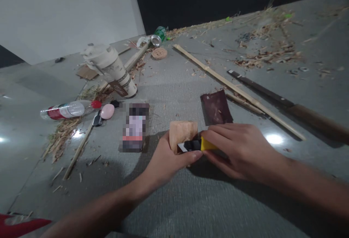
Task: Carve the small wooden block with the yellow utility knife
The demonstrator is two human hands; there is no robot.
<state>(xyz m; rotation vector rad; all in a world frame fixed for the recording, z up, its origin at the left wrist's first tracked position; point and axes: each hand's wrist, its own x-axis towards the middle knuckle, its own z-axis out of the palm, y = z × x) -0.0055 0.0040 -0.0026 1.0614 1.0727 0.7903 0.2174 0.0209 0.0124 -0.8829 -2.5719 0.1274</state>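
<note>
My left hand [169, 161] grips a small pale wooden block [182, 132] from below and behind, holding it on the grey floor. My right hand [240, 150] is closed around a yellow and black utility knife [200, 145], whose blade end rests against the block's lower front face. The two hands touch at the fingertips. A dark red sheet of sandpaper [216, 107] lies just beyond the block.
A long bamboo strip [234, 87] and a big wooden-handled knife [289, 107] lie to the right. On the left are a phone [135, 127], a pink oval object [107, 111], a plastic bottle [68, 109], a beige tumbler [114, 70], and shavings [62, 132]. A green can [158, 36] lies far back.
</note>
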